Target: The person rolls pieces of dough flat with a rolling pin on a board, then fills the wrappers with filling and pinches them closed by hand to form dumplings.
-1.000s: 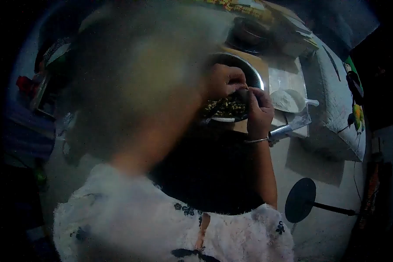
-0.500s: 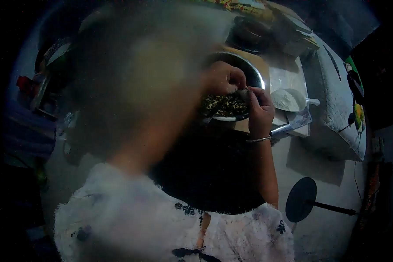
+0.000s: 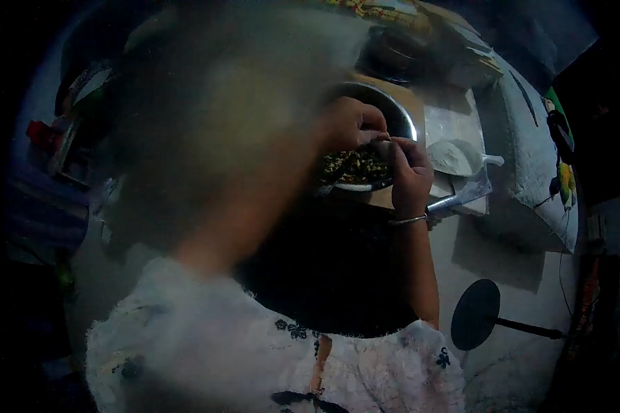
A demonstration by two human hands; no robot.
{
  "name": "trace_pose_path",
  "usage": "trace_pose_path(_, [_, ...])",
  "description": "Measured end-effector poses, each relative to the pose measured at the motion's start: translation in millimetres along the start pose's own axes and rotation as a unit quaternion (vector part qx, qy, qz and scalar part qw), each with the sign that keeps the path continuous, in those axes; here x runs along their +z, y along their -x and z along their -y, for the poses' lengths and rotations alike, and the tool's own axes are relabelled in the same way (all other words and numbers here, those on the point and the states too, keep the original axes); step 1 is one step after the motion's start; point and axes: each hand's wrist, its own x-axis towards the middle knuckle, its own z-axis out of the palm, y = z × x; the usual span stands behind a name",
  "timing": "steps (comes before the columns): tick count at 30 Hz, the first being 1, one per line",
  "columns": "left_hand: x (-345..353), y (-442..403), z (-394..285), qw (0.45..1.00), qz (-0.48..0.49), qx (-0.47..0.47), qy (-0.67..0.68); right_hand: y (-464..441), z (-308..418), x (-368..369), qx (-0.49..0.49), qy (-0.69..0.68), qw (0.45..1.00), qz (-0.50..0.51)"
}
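Observation:
Over a steel bowl [image 3: 412, 124], my left hand [image 3: 355, 125] and my right hand [image 3: 413, 172] meet fingertip to fingertip. Both are closed in a pinch on one small pale piece of dough [image 3: 383, 143], mostly covered by the fingers. Chopped green and yellow filling [image 3: 357, 165] lies in the bowl below them. A bracelet circles my right wrist. Part of the bowl's left side is hidden by my left hand and a blurred smear in the view.
Right of the bowl is a white handled container [image 3: 455, 157] of white powder. A shiny metal cylinder [image 3: 450, 202] lies in front of it. A dark round pan-like object [image 3: 393, 55] stands behind. Lower right is a dark disc with a rod [image 3: 477, 314].
Both hands stay over the bowl, with only a slight shift of the fingers at the pinch. Nothing else has visibly moved.

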Motion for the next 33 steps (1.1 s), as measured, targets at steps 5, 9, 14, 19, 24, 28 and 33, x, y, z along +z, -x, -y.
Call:
trace_pose_path(5, [0, -1, 5, 0.999, 0.004, 0.05, 0.001, -1, -6, -4, 0.002, 0.008, 1.0, 0.007])
trace_pose_path(9, [0, -2, 8, 0.999, 0.019, 0.043, 0.0, -1, -3, -4, 0.018, 0.043, 0.999, 0.001])
trace_pose_path(14, [-1, 1, 7, 0.998, 0.021, 0.052, -0.022, -3, -5, -4, 0.022, 0.001, 1.0, -0.002])
trace_pose_path(19, [7, 7, 6, 0.997, -0.014, 0.071, 0.0, -6, -12, -7, 0.049, -0.057, 0.997, -0.007])
trace_pose_path(24, [11, 5, 9, 0.99, -0.051, 0.122, -0.042, -5, 0, -4, 0.067, -0.041, 0.997, 0.011])
trace_pose_path(28, [12, 6, 7, 0.987, -0.07, 0.133, -0.049, -3, 3, 0, 0.042, -0.047, 0.998, 0.016])
trace_pose_path(33, [14, 8, 7, 0.984, -0.092, 0.149, -0.031, -3, 2, -1, 0.048, -0.009, 0.999, 0.016])
